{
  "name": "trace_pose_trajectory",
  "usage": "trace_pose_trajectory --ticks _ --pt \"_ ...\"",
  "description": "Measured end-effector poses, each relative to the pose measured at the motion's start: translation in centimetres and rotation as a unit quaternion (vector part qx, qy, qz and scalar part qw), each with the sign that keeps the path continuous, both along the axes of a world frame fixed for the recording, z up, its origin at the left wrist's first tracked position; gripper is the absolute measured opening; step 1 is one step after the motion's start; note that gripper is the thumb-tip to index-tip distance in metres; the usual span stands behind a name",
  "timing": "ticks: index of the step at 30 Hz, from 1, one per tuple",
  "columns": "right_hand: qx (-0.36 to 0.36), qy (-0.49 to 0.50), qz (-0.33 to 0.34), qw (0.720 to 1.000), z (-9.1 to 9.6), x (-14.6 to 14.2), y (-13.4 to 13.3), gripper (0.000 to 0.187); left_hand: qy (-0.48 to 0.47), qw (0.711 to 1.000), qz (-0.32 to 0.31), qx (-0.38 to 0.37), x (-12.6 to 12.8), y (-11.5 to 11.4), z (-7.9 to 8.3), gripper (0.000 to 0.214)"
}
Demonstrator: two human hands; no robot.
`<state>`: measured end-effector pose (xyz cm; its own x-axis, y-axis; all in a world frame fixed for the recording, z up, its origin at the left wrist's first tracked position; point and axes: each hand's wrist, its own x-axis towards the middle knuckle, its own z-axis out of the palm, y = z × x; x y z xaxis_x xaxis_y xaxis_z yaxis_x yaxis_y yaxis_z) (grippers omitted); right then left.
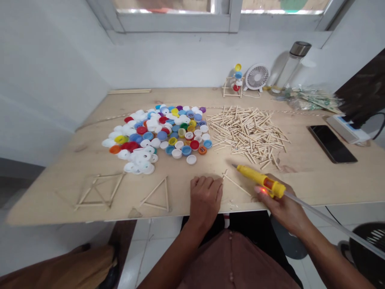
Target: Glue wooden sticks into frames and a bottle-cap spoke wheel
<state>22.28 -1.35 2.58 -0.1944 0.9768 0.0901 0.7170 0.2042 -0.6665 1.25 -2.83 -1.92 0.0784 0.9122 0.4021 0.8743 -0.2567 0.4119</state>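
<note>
Right hand (281, 205), closed around a yellow pen-type glue gun (259, 178): the grip sits at the rear of the barrel, where a red light glows. The nozzle points to 10 o'clock and slants down, probably to reach the work. A clear glue stick (331, 222) trails from the back toward 4 o'clock.

Left hand (206, 196), knuckles up on the wooden table (300, 176) near its front edge. The fingers are curled narrow and nothing shows in them, so the hand appears to brace rather than grip.

Two thin crossed sticks (236, 185) lie between the hands, at 3 o'clock of the left hand and just under the nozzle. Contact with the fingers cannot be told.

Farther out:
- A loose pile of wooden sticks (249, 132) lies at 12 o'clock of the right hand.
- A heap of coloured bottle caps (159, 132) lies at 11 o'clock of the left hand.
- Stick triangles (156, 196) lie at 9 o'clock of the left hand.
- A smartphone (332, 143) lies at 2 o'clock of the right hand.
- A small fan (256, 77) stands at the wall.
</note>
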Motion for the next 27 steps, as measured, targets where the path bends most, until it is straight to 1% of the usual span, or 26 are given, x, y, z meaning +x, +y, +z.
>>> trace_pose_trajectory --ticks 2,4,6,7,9,10,12,15,18,19,21,25,27 --pt "0.028 0.045 -0.027 0.998 1.3 0.2 -0.4 0.018 0.003 1.000 0.001 -0.002 0.0 0.0 0.0 0.017" --pt "0.067 0.059 -0.036 0.995 2.7 0.4 -0.6 0.017 0.005 1.000 -0.001 -0.004 0.0 0.0 0.0 0.016" --pt "0.107 0.028 -0.053 0.992 3.6 0.9 -0.6 0.016 0.008 1.000 -0.003 -0.003 -0.1 0.0 0.1 0.016" --pt "0.128 0.001 -0.063 0.990 3.7 1.4 -0.4 0.016 0.009 1.000 -0.004 0.000 -0.1 0.0 0.1 0.016" --pt "0.174 -0.055 -0.078 0.980 3.0 3.0 0.1 0.021 0.007 1.000 -0.006 0.007 -0.1 0.1 0.1 0.016" --pt "0.187 -0.082 -0.075 0.976 2.4 4.2 0.4 0.024 0.006 1.000 -0.007 0.012 -0.2 0.1 0.1 0.016" --pt "0.219 -0.131 -0.095 0.962 0.9 7.1 1.2 0.029 0.007 1.000 -0.010 0.020 -0.2 0.1 0.1 0.017" --pt "0.215 -0.239 -0.103 0.941 -1.0 11.6 2.3 0.028 0.015 0.999 -0.012 0.030 -0.3 0.2 0.1 0.019" --pt "0.189 -0.291 -0.113 0.931 -1.7 14.7 3.4 0.027 0.018 0.999 -0.012 0.030 -0.3 0.1 0.2 0.020" --pt "0.183 -0.297 -0.116 0.930 -1.7 15.3 3.7 0.027 0.019 0.999 -0.013 0.029 -0.3 0.1 0.2 0.020" --pt "0.172 -0.301 -0.097 0.933 -1.7 16.2 4.5 0.028 0.020 0.999 -0.015 0.031 -0.3 0.1 0.2 0.020" --pt "0.145 -0.311 -0.005 0.939 -1.5 17.5 5.9 0.033 0.021 0.999 -0.017 0.044 -0.3 0.2 0.1 0.020" --pt "0.136 -0.316 0.019 0.939 -1.5 18.0 6.2 0.037 0.021 0.999 -0.016 0.044 -0.3 0.3 0.1 0.020"
